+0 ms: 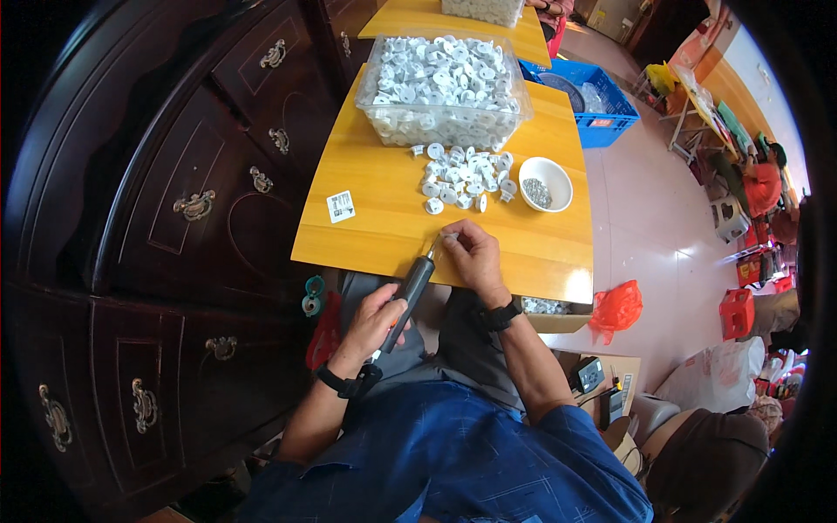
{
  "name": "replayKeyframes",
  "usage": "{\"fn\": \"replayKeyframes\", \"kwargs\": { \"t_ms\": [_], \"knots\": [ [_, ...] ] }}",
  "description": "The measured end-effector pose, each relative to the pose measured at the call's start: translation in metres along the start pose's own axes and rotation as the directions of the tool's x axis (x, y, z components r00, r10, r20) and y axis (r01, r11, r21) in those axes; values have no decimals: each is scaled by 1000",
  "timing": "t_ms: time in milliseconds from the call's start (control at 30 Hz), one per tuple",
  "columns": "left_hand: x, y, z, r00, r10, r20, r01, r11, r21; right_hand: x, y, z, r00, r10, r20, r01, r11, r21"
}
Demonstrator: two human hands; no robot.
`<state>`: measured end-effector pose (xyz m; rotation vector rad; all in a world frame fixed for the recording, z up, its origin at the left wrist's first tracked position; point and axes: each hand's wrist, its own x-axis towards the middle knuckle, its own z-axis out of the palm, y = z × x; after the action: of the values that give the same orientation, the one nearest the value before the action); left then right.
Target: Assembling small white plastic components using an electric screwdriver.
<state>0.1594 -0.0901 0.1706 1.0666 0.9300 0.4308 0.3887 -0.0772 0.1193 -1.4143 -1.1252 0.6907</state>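
Left hand (373, 315) low over the lap, fingers wrapped tight around a dark electric screwdriver (411, 292) angled up toward the table (384, 218) edge. Right hand (473, 254) resting at that edge, fingers pinched shut on a small white plastic part (450, 236) meeting the screwdriver tip. Beyond, a loose pile of white parts (464, 180) beside a white bowl (546, 183).

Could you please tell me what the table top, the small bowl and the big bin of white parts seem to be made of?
The table top looks like varnished wood or wood-look laminate: orange-yellow, faint grain, soft sheen. The small bowl seems glazed ceramic, possibly plastic: plain white, smooth thick rim, with small grey bits inside. The bin looks like clear plastic: its white parts show through the walls.
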Motion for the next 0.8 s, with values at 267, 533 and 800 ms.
{"fn": "replayKeyframes", "kwargs": {
  "t_ms": [267,533,800],
  "knots": [
    [12,11,3,999,13,48,-17,997,80,5,4,0,992,103,-70,-87,977,194],
    [2,12,-4,999,9,32,-11,999,42,14,-3,-21,945,277,172,-326,833,448],
    [-6,3,-11,998,27,55,-27,1000,6,9,-14,-46,963,267,39,-268,963,36]
  ]
}}
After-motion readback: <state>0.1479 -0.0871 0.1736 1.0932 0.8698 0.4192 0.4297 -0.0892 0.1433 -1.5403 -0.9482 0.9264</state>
